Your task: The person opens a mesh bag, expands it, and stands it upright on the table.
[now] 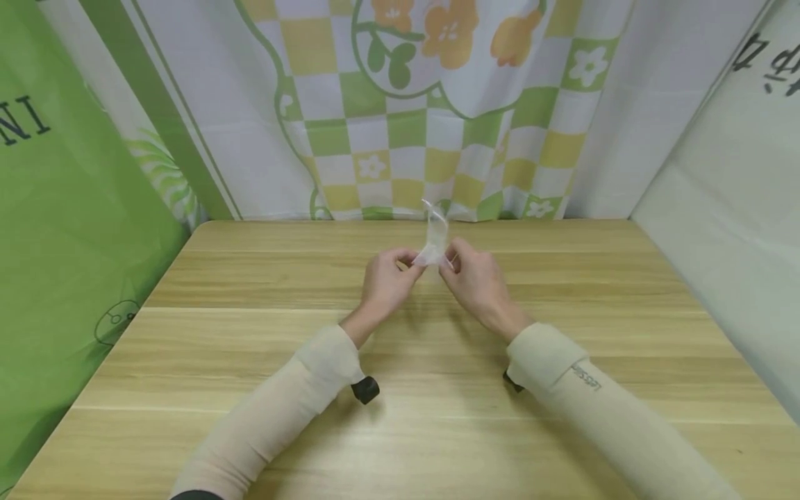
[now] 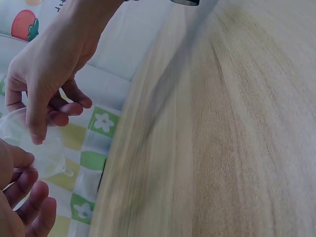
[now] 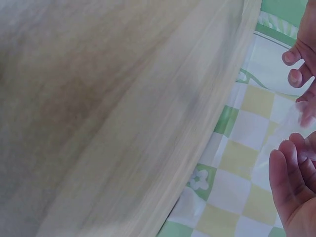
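A clear, flimsy plastic piece [image 1: 437, 232] stands up between the two hands above the far middle of the table; it looks like thin film, its exact kind unclear. My left hand [image 1: 386, 279] pinches its lower left edge between thumb and fingers. At the lower right edge, my right hand [image 1: 480, 283] pinches it in the same way. In the left wrist view the see-through plastic [image 2: 52, 155] has a rounded outline and a small tab. The right wrist view shows only part of it, faintly, beside the fingers.
Beneath the hands lies a wood-grain table [image 1: 431, 430]. Behind its far edge hangs a checked, flowered curtain [image 1: 409, 139]. A green cloth [image 1: 75, 229] hangs on the left and a pale cloth [image 1: 731, 180] on the right. Black wrist cameras [image 1: 366, 390] sit below the sleeves.
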A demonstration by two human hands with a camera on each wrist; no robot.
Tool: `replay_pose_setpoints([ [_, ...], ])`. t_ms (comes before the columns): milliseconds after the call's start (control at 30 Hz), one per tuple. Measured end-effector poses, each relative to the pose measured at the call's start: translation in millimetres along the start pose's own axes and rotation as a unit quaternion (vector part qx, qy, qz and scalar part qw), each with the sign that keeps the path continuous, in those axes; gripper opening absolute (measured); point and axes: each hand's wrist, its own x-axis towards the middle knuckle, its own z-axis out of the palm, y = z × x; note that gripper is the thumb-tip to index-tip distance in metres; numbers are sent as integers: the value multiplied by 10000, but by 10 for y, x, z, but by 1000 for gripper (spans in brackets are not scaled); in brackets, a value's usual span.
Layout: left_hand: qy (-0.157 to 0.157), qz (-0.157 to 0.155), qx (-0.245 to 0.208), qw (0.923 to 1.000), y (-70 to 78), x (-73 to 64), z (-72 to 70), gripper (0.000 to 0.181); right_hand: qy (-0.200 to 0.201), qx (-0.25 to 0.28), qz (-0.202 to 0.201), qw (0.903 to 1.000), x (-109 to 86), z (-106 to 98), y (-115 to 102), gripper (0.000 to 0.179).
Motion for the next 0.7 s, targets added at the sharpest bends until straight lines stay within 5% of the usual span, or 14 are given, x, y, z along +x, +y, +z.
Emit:
replay_pose_setpoints([
  [433, 383, 425, 572, 9967, -54, 45, -16, 27, 26, 64, 401, 9992, -22, 23, 85, 17],
  [700, 431, 713, 697, 9941, -46, 55, -30, 27, 3, 80, -77, 9999, -52, 3, 120, 18],
])
